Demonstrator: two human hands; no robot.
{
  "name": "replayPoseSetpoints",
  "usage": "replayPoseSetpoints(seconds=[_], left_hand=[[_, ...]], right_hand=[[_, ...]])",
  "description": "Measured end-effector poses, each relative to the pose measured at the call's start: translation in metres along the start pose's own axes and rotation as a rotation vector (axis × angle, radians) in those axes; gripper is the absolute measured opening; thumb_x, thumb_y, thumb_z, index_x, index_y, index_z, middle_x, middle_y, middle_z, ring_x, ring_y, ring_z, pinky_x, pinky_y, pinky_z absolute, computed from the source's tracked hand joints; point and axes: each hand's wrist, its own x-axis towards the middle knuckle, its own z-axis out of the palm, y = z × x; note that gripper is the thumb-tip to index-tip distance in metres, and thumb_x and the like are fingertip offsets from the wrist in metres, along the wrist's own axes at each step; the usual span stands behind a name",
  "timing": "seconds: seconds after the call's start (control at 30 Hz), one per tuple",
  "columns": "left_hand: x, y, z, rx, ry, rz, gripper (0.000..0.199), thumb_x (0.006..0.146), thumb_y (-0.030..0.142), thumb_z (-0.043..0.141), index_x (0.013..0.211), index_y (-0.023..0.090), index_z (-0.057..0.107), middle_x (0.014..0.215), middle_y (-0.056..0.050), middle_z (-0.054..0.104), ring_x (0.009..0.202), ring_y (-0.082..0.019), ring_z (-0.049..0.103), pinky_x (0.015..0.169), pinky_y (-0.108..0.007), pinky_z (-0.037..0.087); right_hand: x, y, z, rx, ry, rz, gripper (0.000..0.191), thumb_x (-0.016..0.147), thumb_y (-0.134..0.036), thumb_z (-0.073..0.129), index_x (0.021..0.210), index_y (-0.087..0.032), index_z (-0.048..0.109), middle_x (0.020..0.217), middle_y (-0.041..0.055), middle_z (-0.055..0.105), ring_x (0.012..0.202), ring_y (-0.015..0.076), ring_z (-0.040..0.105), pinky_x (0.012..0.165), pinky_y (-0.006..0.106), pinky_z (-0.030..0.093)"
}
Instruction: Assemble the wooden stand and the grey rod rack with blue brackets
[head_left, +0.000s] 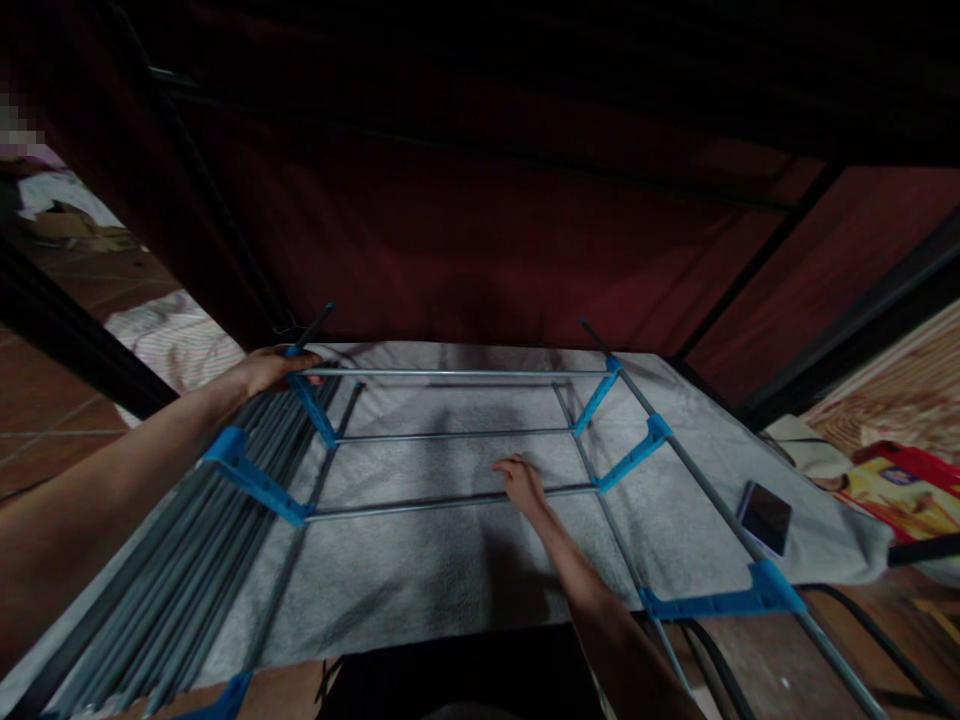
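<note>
My left hand [279, 368] reaches to the far left corner of a partly built frame of grey metal tubes. Its fingers are wrapped round a blue plastic connector [309, 402] where the far crossbar [465, 373] meets it. Over the nearer crossbar [427, 506] hovers my right hand [523, 480], its fingers loosely curled, with nothing visible in them. The crossbar passes beneath that wrist. More blue connectors, such as the right middle one [636, 452] and the near right one [724, 603], join the uprights.
Several loose grey tubes [202, 560] lie side by side at the left. Under the frame spreads a pale cloth [450, 590]. At the right are a phone [765, 518] and a red and yellow package [904, 490]. Dark red fabric [465, 250] with black bars stands behind.
</note>
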Motion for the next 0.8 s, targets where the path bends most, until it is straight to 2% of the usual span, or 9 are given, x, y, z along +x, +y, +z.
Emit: replayPoseSetpoints(seconds=[0.17, 0.43, 0.67, 0.8], left_hand=[[0.0025, -0.0019, -0.0042, 0.077, -0.006, -0.035, 0.053, 0.045, 0.026, 0.093, 0.088, 0.012, 0.063, 0.065, -0.004, 0.071, 0.058, -0.018, 0.067, 0.052, -0.025, 0.056], [0.0042, -0.0022, -0.0059, 0.137, -0.019, -0.004, 0.05, 0.048, 0.032, 0.091, 0.085, 0.013, 0.064, 0.065, -0.004, 0.071, 0.059, -0.017, 0.066, 0.052, -0.024, 0.054], [0.0054, -0.0041, -0.0069, 0.123, -0.014, -0.022, 0.051, 0.05, 0.032, 0.09, 0.089, 0.012, 0.065, 0.065, -0.004, 0.071, 0.054, -0.017, 0.065, 0.048, -0.024, 0.052], [0.0067, -0.0046, -0.0077, 0.123, -0.029, -0.015, 0.048, 0.051, 0.03, 0.089, 0.089, 0.012, 0.064, 0.065, -0.005, 0.071, 0.056, -0.017, 0.065, 0.051, -0.025, 0.053]], right_hand=[[-0.0082, -0.0028, -0.0011, -0.083, -0.057, -0.115, 0.044, 0.088, -0.006, 0.045, 0.111, -0.027, 0.076, 0.105, 0.0046, 0.072, 0.097, 0.017, 0.067, 0.092, 0.027, 0.049], [-0.0097, -0.0032, -0.0011, -0.123, -0.041, -0.104, 0.045, 0.09, -0.008, 0.043, 0.118, -0.027, 0.074, 0.108, 0.0047, 0.071, 0.097, 0.0181, 0.067, 0.091, 0.028, 0.049], [-0.0085, -0.0036, -0.0006, -0.137, -0.066, -0.092, 0.044, 0.09, -0.008, 0.044, 0.114, -0.029, 0.075, 0.107, 0.0035, 0.071, 0.098, 0.0184, 0.067, 0.091, 0.029, 0.049], [-0.0083, -0.0042, -0.0005, -0.142, -0.051, -0.064, 0.045, 0.089, -0.007, 0.044, 0.115, -0.027, 0.075, 0.11, 0.004, 0.071, 0.098, 0.0188, 0.067, 0.091, 0.029, 0.049]])
